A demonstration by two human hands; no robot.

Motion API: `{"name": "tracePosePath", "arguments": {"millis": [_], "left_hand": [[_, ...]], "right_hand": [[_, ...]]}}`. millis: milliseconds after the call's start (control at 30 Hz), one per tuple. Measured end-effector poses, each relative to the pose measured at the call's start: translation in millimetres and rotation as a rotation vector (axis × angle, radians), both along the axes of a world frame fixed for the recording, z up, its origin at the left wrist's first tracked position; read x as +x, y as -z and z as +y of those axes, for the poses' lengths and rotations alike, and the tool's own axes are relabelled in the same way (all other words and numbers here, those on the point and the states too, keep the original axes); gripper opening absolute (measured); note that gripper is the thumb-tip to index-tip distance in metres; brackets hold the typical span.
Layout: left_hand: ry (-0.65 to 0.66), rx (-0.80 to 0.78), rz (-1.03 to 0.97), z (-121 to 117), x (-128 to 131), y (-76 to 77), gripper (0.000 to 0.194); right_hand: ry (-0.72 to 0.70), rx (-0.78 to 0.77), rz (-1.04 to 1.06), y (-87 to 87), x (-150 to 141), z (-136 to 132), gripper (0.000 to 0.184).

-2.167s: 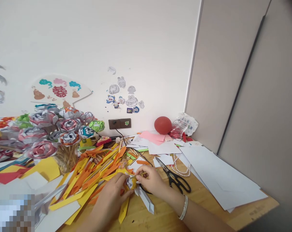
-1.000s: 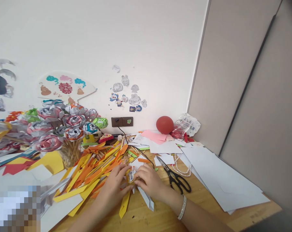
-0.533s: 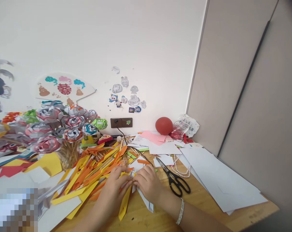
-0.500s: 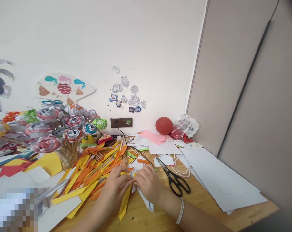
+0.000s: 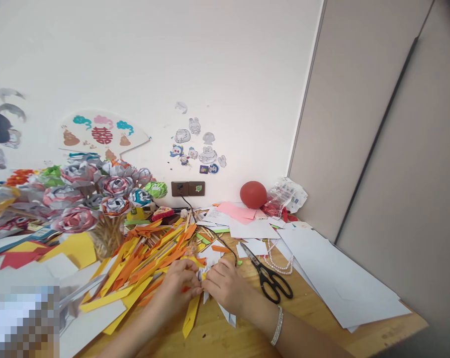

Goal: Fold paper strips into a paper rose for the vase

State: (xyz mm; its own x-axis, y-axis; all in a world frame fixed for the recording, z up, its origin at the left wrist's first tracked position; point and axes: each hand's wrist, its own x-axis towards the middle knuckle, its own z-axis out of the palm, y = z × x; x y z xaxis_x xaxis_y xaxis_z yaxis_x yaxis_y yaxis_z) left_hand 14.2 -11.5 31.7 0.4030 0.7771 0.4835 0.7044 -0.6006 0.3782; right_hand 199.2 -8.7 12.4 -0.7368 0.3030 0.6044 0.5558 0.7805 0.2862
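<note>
Here I have the left hand [image 5: 180, 282] and right hand [image 5: 225, 287] both pinching the folded paper [image 5: 200, 273], squarely between them over the table [image 5: 165, 342], neither hand nearer; its long axis I can't read, mostly hidden.

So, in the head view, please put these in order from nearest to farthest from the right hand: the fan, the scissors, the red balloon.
1. Scissors: on the table, just right of the right hand.
2. Red balloon: beyond the scissors, near the wall.
3. Fan: far to the left, at the wall.
</note>
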Motion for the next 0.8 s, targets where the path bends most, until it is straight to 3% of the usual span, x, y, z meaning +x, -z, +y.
{"name": "tracePosePath", "arguments": {"millis": [267,433,533,633,800], "left_hand": [[0.031,0.103,0.084,0.2,1.5,3.0,0.014],[0.051,0.139,0.116,2.3,-0.8,-0.3,0.017],[0.053,0.137,0.14,2.8,-2.9,-2.7,0.017],[0.051,0.132,0.159,2.7,-3.2,-1.7,0.018],[0.043,0.212,0.182,0.0,0.3,0.4,0.023]], "right_hand": [[-0.026,-0.038,0.066,7.7,-1.6,4.6,0.024],[-0.058,-0.071,0.059,-1.6,5.2,7.7,0.024],[-0.129,-0.238,0.158,-14.1,12.8,7.1,0.016],[-0.216,-0.441,0.398,-22.7,16.7,6.3,0.009],[-0.116,-0.659,0.758,-16.5,13.5,12.7,0.007]]}}
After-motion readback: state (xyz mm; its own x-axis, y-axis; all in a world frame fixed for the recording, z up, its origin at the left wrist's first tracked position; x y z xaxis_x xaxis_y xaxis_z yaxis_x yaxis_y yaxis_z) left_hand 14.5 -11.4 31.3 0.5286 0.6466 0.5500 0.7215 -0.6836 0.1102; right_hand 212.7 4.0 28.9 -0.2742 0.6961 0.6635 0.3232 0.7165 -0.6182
